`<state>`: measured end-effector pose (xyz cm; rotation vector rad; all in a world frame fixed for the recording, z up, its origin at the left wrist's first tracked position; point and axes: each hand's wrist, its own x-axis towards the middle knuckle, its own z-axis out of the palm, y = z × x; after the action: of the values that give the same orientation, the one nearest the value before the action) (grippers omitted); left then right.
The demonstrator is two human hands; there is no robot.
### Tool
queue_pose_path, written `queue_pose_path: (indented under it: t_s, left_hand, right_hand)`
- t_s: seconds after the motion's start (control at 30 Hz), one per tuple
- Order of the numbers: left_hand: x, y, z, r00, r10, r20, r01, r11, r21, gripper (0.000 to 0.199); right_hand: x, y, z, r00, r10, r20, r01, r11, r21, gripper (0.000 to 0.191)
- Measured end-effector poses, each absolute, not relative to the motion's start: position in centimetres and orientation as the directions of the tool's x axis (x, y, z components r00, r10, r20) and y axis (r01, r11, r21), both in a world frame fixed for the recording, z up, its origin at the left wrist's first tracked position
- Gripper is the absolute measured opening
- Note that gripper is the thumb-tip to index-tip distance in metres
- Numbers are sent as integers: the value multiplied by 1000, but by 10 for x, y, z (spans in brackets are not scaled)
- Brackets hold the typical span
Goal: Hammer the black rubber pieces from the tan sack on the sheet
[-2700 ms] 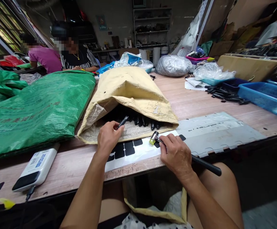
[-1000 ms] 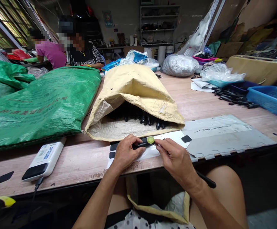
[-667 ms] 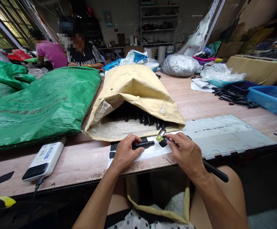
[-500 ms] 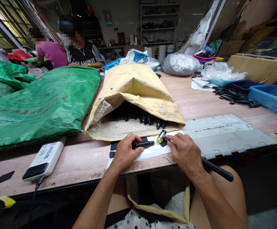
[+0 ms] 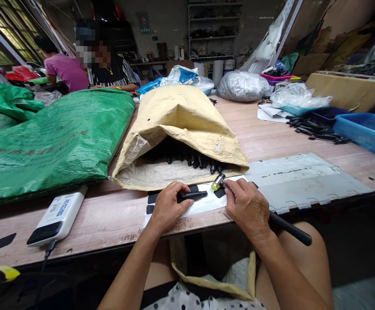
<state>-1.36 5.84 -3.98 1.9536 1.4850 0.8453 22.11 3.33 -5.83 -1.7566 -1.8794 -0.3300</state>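
My left hand [image 5: 171, 201] is closed around a slim black pen-like part [image 5: 194, 195], which points right just above a white sheet [image 5: 192, 211] with black patches. In my right hand [image 5: 249, 206] is a small hammer [image 5: 218, 181]; its head has a silver body and a yellow-green face, and its black handle runs out past my wrist toward the lower right. The hammer head sits just right of the black part's tip, with a gap between them. Behind both hands lies a yellow woven sack [image 5: 187, 112], its mouth facing me, with several black parts [image 5: 200, 160] inside.
A green sack [image 5: 54, 137] and a white power bank [image 5: 58, 214] with a cable lie at left. On the right are a grey plate [image 5: 306, 181], loose black parts [image 5: 316, 129] and a blue basket [image 5: 364, 133]. Two people sit across the table. An open sack [image 5: 213, 286] hangs at my lap.
The hammer head has tilted slightly and shifted a little, while both hands keep their holds. The whole view has drifted slightly.
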Motion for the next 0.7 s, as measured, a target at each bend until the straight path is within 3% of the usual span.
queue_pose_path:
  t_s: [0.3, 0.47, 0.6, 0.7]
  left_hand:
    - [-14, 55, -40, 298, 926, 233, 630, -374, 681, 17]
    - [-13, 49, -31, 316, 921, 229, 565, -376, 734, 20]
    - [-11, 21, -6, 519, 851, 80, 424, -337, 841, 32]
    - [-4, -7, 0, 757, 646, -94, 347, -276, 896, 31]
  right_hand:
    - [220, 33, -59, -6, 840, 543, 976, 123, -179, 23]
    - [220, 31, -58, -1, 849, 528, 979, 108, -172, 23]
    - [220, 32, -58, -4, 849, 529, 980, 109, -169, 23]
    - [220, 33, -59, -9, 846, 533, 979, 116, -168, 23]
